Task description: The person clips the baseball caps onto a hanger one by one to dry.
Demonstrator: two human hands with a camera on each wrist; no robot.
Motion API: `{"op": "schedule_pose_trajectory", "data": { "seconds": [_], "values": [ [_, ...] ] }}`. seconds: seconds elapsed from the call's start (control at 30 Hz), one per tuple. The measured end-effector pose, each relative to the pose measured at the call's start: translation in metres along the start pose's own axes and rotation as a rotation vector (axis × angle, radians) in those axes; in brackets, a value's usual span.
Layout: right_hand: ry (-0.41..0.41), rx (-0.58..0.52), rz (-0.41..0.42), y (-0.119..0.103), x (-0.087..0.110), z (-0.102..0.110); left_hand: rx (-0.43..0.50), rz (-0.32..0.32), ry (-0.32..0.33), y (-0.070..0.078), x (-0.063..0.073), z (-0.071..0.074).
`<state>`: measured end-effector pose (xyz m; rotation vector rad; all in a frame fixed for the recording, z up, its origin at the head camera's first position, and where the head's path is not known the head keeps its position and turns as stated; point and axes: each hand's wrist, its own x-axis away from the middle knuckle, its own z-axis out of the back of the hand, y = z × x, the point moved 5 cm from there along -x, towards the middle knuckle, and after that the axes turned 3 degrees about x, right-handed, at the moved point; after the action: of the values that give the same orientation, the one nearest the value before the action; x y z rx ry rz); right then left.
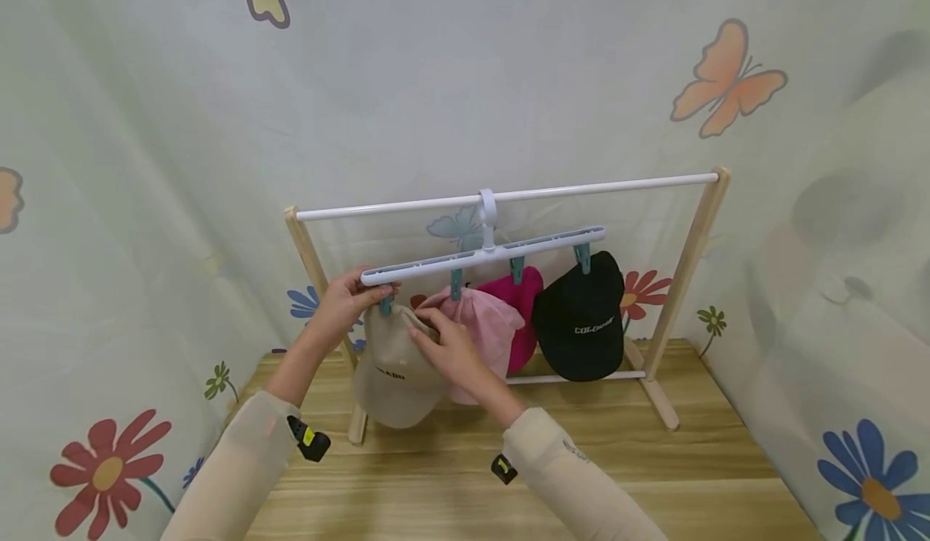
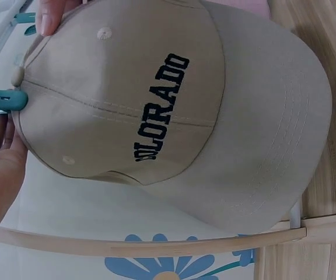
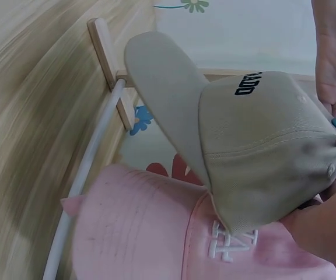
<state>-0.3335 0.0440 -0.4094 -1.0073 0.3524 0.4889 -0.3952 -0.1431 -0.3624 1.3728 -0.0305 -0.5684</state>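
A beige baseball cap (image 1: 398, 363) with dark lettering hangs by its crown from the leftmost teal clip (image 2: 13, 100) of a white clip hanger (image 1: 429, 266). My left hand (image 1: 337, 308) is at the hanger's left end, its thumb and fingers pinching that clip. With my right hand (image 1: 459, 354) I grip the beige cap by the right side of its crown; some fingers are hidden behind the cloth. In the left wrist view the clip's tip still lies over the cap's edge beside its top button. A pink cap (image 3: 139, 227) hangs just right of it.
A magenta cap (image 1: 526, 315) and a black cap (image 1: 581, 327) hang farther right on their own clips. The hanger hooks onto the white rail (image 1: 603, 189) of a wooden-legged rack (image 1: 690, 266), standing on a wood-grain table (image 1: 407, 484) before a printed curtain.
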Motion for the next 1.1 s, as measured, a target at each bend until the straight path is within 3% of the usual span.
{"op": "schedule_pose_trajectory", "data": {
  "seconds": [0.33, 0.57, 0.77, 1.1],
  "values": [
    [0.020, -0.025, 0.015, 0.007, 0.003, 0.007, -0.003, 0.061, 0.182, -0.005, -0.003, 0.012],
    [0.014, -0.017, 0.006, 0.006, 0.006, 0.011, -0.029, 0.047, 0.248, -0.011, -0.003, 0.015],
    [0.007, -0.008, 0.014, 0.007, 0.010, 0.015, 0.015, -0.018, 0.253, -0.015, 0.000, 0.013],
    [0.037, -0.002, 0.062, 0.011, 0.021, 0.030, -0.124, -0.072, 0.185, -0.021, 0.012, 0.004]
  ]
}}
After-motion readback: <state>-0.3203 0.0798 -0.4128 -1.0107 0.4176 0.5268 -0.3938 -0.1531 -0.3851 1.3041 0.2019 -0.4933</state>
